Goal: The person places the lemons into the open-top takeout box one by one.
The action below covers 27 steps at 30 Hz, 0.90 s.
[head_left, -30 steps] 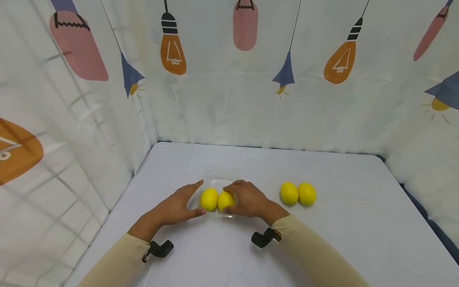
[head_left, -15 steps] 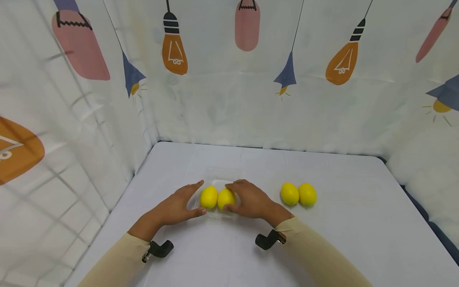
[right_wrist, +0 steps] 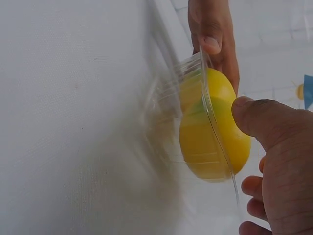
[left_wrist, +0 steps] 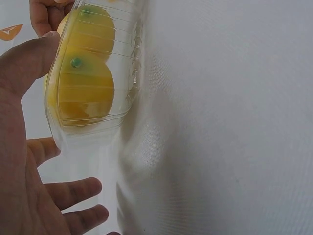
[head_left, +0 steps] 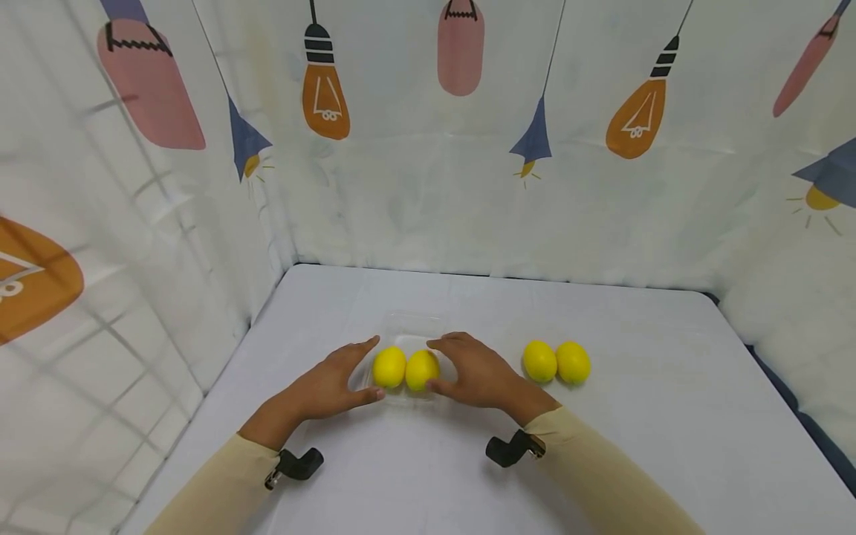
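Note:
Two lemons point(head_left: 389, 367) sit side by side in a clear plastic clamshell container point(left_wrist: 132, 88), its see-through lid point(head_left: 416, 322) folded back on the far side. My left hand point(head_left: 321, 383) stays around the container's left end, fingers spread, with the thumb point(left_wrist: 41, 54) at the rim. Over the right end, my right hand point(head_left: 484, 375) has its fingers parted around the right lemon point(head_left: 422, 371). In the right wrist view, the thumb point(right_wrist: 254, 115) lies close against that lemon; whether it touches I cannot tell.
Two more lemons point(head_left: 556, 362) rest against each other on the white-covered table point(head_left: 642, 431), right of my right hand. Behind and to the left hangs a white curtain point(head_left: 428, 200) printed with lamps and bulbs.
My right hand has loosened from the right lemon and drawn slightly to the right, its fingers spreading wider. The lemon stays in the container. My left hand has kept its place.

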{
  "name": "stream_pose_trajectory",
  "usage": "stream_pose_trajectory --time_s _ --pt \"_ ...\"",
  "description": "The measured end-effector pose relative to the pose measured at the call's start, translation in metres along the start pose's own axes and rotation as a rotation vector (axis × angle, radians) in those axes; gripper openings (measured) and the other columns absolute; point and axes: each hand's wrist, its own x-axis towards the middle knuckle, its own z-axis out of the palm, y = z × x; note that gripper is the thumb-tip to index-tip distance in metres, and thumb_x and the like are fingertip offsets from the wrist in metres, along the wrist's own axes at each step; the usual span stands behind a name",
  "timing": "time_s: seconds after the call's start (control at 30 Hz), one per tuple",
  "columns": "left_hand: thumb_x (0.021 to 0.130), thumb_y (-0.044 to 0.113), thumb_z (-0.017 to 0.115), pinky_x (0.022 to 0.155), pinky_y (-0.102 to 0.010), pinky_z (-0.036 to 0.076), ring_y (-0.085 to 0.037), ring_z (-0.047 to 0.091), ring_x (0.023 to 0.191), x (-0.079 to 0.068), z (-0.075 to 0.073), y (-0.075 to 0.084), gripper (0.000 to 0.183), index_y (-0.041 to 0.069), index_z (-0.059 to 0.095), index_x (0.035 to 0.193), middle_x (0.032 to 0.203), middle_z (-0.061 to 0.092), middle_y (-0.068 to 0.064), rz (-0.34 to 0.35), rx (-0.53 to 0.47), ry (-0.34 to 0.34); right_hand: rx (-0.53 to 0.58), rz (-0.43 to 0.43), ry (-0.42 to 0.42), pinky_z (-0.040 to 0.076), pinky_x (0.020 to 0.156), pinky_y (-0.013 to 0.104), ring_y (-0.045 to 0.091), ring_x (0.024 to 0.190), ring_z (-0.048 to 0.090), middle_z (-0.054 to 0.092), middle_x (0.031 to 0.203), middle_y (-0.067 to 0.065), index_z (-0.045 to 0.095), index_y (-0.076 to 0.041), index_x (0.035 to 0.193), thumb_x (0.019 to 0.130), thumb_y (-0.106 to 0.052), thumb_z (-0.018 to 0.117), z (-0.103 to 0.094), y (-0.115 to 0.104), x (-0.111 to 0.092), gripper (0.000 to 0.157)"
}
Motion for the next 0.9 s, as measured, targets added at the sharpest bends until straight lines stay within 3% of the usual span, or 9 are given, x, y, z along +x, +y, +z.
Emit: stream_pose_trajectory --time_s 0.9 --pt "0.086 0.074 0.065 0.116 -0.064 0.027 -0.041 0.029 0.149 0.0 0.002 0.0 0.104 0.018 0.024 0.165 0.163 0.033 -0.014 0.006 0.016 0.006 -0.023 0.056 0.11 0.044 0.109 0.048 0.026 0.141 0.042 0.053 0.149 0.004 0.053 -0.015 0.15 0.088 -0.049 0.079 -0.038 0.052 -0.05 0.075"
